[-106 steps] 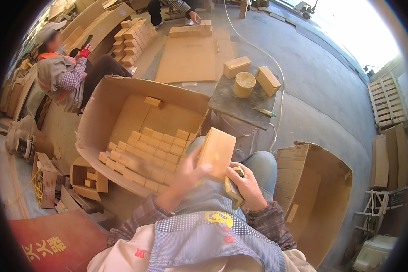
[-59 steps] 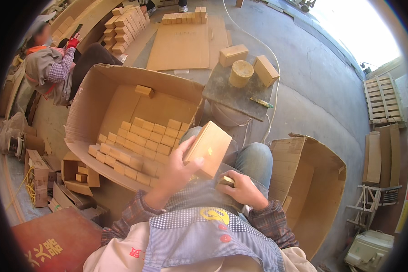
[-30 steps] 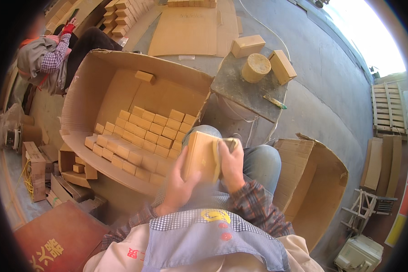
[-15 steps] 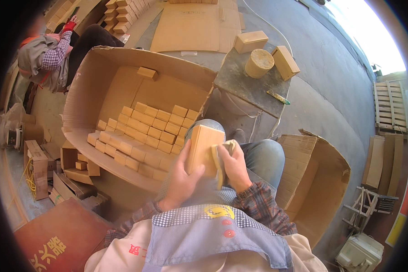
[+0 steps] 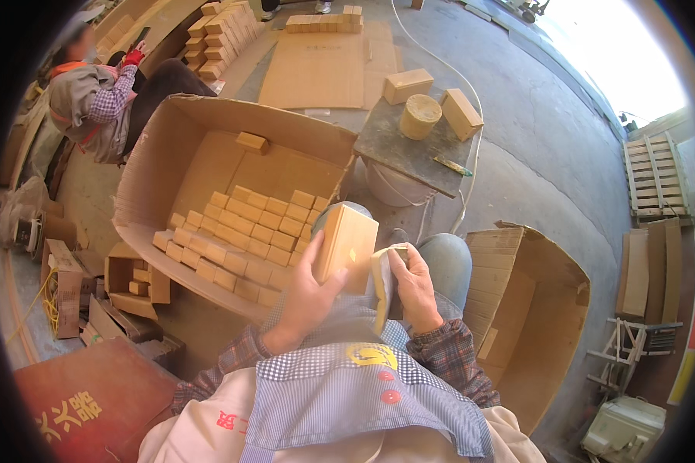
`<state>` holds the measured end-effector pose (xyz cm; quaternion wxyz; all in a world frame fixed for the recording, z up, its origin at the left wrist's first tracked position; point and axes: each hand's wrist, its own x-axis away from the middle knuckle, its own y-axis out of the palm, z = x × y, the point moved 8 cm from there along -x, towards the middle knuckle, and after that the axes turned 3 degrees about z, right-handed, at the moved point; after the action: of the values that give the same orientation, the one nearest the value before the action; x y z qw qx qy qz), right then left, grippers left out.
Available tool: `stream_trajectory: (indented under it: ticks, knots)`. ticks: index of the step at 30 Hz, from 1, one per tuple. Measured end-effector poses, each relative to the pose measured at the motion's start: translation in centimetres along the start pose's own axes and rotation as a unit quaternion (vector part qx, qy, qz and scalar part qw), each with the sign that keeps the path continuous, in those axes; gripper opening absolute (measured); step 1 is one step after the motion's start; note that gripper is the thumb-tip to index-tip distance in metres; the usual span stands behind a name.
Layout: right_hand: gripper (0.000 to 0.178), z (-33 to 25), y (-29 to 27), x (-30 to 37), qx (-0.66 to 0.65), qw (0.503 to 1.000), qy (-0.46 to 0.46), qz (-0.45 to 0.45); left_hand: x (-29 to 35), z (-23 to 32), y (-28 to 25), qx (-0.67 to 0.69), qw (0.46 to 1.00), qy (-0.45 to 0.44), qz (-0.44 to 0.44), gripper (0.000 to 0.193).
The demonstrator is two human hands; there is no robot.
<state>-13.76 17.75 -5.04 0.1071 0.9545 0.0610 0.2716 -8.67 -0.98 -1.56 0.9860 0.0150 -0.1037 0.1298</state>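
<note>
My left hand (image 5: 301, 302) grips a smooth, light wooden block (image 5: 354, 245) by its sides, held tilted above my knees. A small pale patch shows on the block's upper face. Closed in my right hand (image 5: 417, 292) is a bent strip of sandpaper (image 5: 380, 287), tan along its edge and greyish inside. The strip hangs beside the block's lower right edge, apart from its face or barely at it; I cannot tell which. Left of my knees, a large open carton (image 5: 156, 150) holds rows of similar wooden blocks (image 5: 243, 231), with one loose block (image 5: 252, 143) farther back.
A small dark table (image 5: 374, 127) ahead carries a round tub (image 5: 420, 117), two blocks and a thin tube (image 5: 452, 165). Another open carton (image 5: 506, 266) stands at my right. A co-worker (image 5: 93, 104) sits at the far left. A red box (image 5: 104, 393) lies near left.
My right hand has drawn the sandpaper off the block's face, to the right and slightly down. The left hand still holds the block. The whole view has shifted slightly.
</note>
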Motion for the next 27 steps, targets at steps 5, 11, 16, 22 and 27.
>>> stream_trajectory:
  ticks: [5,11,16,22,27]
  knots:
    - [0.024,2.5,0.1,-2.3,0.091,0.995,0.026,0.017,0.0,-2.7,-0.6,-0.025,1.000,-0.018,0.007,0.078]
    - [0.018,3.3,-1.1,-9.5,0.061,0.989,0.045,0.126,0.2,-3.1,-0.6,-0.040,0.998,-0.036,-0.012,0.078]
    - [0.019,-0.6,-4.5,-5.7,0.083,0.996,0.013,0.040,-0.3,-2.5,-1.1,-0.017,0.999,-0.034,0.004,0.077]
    - [0.036,0.9,-2.7,0.6,0.541,0.818,-0.027,-0.193,-0.8,-0.7,-0.5,-0.027,0.999,-0.018,-0.010,0.074]
    - [0.038,0.5,-0.9,2.1,0.590,0.771,-0.217,-0.105,-0.1,1.3,-0.2,-0.066,0.997,-0.007,-0.045,0.070]
